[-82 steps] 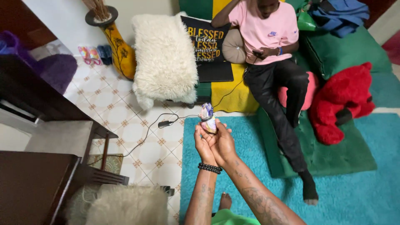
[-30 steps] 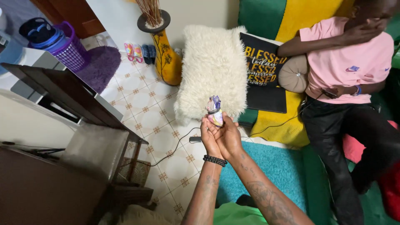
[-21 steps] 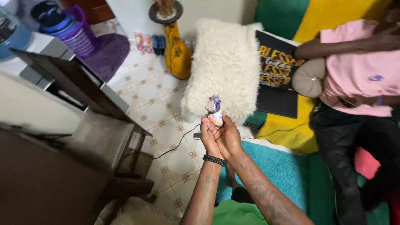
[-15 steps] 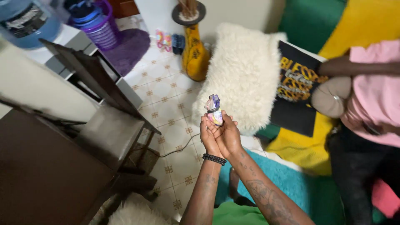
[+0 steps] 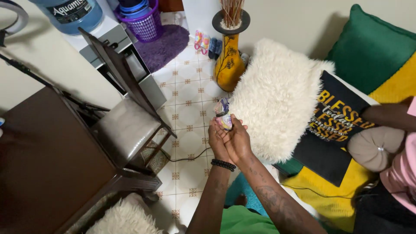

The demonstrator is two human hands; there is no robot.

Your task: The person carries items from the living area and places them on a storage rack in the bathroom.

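Head view. A small bundle of crumpled wrapping [image 5: 223, 114], mottled purple, white, pink and yellow, is cinched near its upper part by a dark band, so that a ruffled tuft flares above the band and a rounder, yellowish-pink body bulges below it. What the wrapping contains cannot be told. The bundle stands roughly upright, held in the air in front of the person, above a cream floor of patterned tiles [image 5: 186, 93].

The left hand [image 5: 215, 141], with a black beaded bracelet [image 5: 223, 164] at its wrist, and the right hand [image 5: 236, 142] are pressed together palm to palm, fingers pointing away from the camera. Both hands are closed around the lower body of the bundle, which sits between the fingertips at the far end of the joined hands; the banded neck and the tuft project free above the fingers.

Surroundings: a white fluffy cushion [image 5: 277, 97] lies just to the right of the hands, beside a black cushion with yellow lettering [image 5: 336, 125]. A yellow floor vase [image 5: 229, 60] holding dry stalks stands beyond the bundle. A dark wooden chair with a grey seat [image 5: 123, 128] stands to the left, next to a dark table [image 5: 43, 160]. A black cable [image 5: 190, 157] runs across the tiles beneath the wrists.
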